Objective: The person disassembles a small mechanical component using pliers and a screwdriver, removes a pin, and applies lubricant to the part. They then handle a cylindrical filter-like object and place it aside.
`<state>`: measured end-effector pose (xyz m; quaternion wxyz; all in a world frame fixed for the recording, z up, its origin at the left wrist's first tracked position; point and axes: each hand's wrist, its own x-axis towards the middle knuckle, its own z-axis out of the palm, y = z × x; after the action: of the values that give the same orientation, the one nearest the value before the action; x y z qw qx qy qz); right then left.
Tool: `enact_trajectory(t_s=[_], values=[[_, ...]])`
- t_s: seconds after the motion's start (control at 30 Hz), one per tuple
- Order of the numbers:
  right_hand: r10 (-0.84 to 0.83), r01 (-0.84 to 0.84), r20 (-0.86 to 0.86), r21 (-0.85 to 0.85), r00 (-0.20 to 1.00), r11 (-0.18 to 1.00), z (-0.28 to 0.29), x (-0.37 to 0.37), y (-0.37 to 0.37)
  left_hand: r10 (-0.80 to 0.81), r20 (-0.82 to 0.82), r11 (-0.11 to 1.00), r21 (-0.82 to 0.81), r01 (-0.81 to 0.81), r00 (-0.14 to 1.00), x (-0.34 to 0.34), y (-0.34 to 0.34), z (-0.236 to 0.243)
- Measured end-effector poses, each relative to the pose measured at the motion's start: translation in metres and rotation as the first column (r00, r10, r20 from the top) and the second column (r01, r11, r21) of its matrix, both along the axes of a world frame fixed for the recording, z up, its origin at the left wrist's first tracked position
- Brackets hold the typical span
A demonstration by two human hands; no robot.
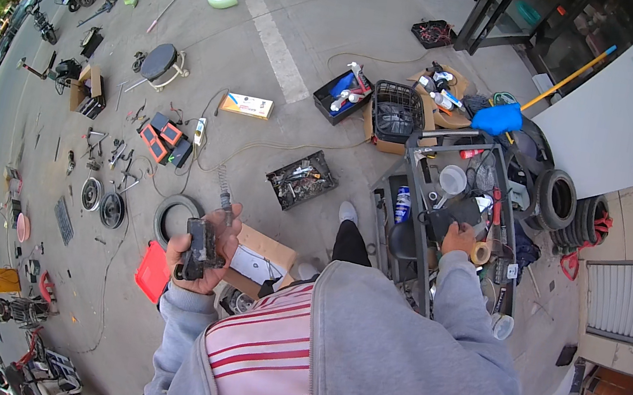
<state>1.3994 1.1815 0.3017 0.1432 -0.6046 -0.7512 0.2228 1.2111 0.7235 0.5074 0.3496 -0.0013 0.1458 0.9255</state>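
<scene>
In the head view, the left hand (208, 253) is raised in front of the chest, its fingers wrapped around a blocky black part (199, 248), with a coiled metal spring (224, 189) showing just beyond the fingertips; whether the spring joins the part cannot be told. Below and to its right is an open cardboard box (276, 249), and to its left a red panel (152, 272) lies on the floor near a tire (161, 213). The right hand (459, 237) reaches down into a metal-framed stand (451, 146), at the edge of a dark flat piece (440, 220); whether it grips anything cannot be told. A tan roll of tape (479, 253) sits just beside it, and a white cup (452, 180) stands farther up. A black crate of tools (310, 198) rests on the floor between the two hands, farther ahead.
</scene>
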Motion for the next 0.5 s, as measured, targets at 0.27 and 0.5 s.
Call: enact_trajectory(t_s=[0.27, 0.5], values=[[-0.039, -0.860, -0.884, -0.443, 0.466, -0.253, 0.166, -0.152, -0.175, -0.364, -0.058, 0.889, -0.319, 0.328, 0.930, -0.028, 0.063, 0.001], [-0.280, -0.858, -0.811, -0.480, 0.514, -0.184, 0.173, -0.179, -0.192, -0.384, -0.001, 0.875, -0.321, 0.364, 0.923, -0.044, 0.075, 0.002]])
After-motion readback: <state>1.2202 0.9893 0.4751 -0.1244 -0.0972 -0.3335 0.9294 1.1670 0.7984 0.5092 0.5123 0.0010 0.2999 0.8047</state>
